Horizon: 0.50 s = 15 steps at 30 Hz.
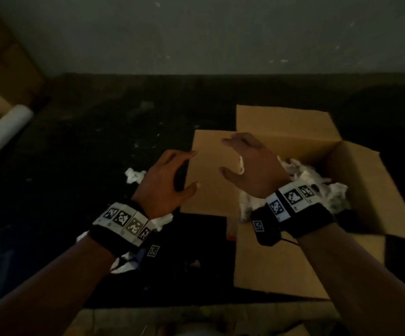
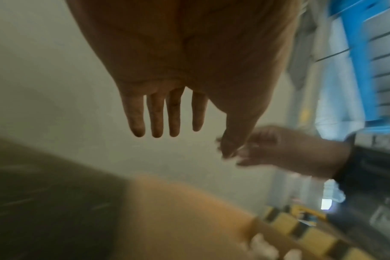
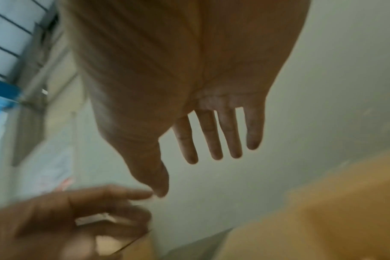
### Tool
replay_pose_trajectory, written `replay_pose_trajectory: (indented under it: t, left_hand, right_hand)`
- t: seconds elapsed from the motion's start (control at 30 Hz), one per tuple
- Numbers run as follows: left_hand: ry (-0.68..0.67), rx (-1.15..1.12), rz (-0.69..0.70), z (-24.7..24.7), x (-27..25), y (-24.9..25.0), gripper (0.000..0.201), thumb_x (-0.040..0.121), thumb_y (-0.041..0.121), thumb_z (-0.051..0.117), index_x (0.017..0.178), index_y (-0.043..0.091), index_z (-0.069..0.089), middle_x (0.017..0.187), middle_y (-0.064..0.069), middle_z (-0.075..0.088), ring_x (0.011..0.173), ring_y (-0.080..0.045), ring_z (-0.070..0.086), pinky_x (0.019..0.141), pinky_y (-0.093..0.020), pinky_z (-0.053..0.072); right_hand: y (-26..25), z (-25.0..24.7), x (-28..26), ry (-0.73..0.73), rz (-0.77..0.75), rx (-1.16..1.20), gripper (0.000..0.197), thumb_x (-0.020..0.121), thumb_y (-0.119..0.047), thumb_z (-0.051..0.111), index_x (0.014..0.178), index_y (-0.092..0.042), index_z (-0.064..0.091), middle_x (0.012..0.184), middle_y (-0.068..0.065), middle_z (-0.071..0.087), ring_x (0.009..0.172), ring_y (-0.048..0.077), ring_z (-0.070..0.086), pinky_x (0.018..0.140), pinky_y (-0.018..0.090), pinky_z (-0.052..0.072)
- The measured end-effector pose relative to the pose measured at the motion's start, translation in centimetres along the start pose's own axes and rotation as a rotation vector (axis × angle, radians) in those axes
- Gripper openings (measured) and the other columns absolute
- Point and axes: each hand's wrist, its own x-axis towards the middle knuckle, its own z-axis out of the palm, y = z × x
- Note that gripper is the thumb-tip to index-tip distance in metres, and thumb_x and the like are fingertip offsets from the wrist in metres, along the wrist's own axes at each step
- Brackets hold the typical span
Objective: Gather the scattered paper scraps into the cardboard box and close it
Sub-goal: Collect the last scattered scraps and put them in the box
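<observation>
A white roll (image 1: 1, 134) lies at the far left of the dark floor (image 1: 75, 146). A crumpled white paper scrap (image 1: 133, 175) rests on the floor just left of the left hand (image 1: 166, 184), and further white scraps (image 1: 126, 263) lie beneath the left wrist. The left hand hovers at the left edge of the box's left flap (image 1: 208, 170), fingers extended and spread, holding nothing. The right hand (image 1: 251, 166) hovers over the same flap, fingers straight and parted, thumb apart, holding nothing; a small white scrap shows at its palm, and contact cannot be determined. The cardboard box (image 1: 281, 267) is plain brown and stands open, with all four flaps folded outward. It contains a pile of crumpled white paper (image 1: 317, 180), part of it hidden behind the right wrist. Both wrist views are blurred and confirm only open hands above brown cardboard.
</observation>
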Motion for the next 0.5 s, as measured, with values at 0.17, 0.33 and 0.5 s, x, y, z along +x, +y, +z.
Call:
replay_pose_trajectory:
  t: [0.17,0.33,0.5]
  left_hand:
    - [0.073,0.011,-0.182,-1.4,-10.2,-9.2,0.074,0.082,0.036,0.081,0.147,0.029,0.047,0.140,0.005,0.046,0.119,-0.004,0.052,0.097,-0.014,0.040]
    - [-0.039,0.107,-0.421,-0.2,-19.0,-17.0,0.105,0.068,0.054,0.086,0.155,0.027,0.035,0.151,-0.008,0.032,0.133,-0.031,0.047,0.101,-0.037,0.048]
    - [-0.264,0.202,-0.628,1.6,-22.9,-20.9,0.135,0.054,0.082,0.074,0.155,0.051,-0.010,0.165,-0.001,-0.020,0.151,-0.041,-0.018,0.111,-0.076,0.011]
  right_hand:
    - [-8.9,8.0,0.9,-0.030,-0.162,0.134,0.061,0.086,-0.040,0.068,0.142,-0.027,0.049,0.148,-0.002,0.038,0.130,0.018,0.045,0.100,0.035,0.047]
    - [-13.5,16.7,0.2,-0.226,-0.224,0.181,0.076,0.084,-0.044,0.071,0.150,-0.028,0.038,0.155,0.003,0.028,0.138,0.026,0.038,0.105,0.046,0.045]
    - [-12.4,24.8,-0.7,-0.510,-0.048,-0.003,0.132,0.060,-0.072,0.079,0.155,-0.043,-0.008,0.164,0.003,-0.018,0.150,0.036,-0.012,0.117,0.062,0.018]
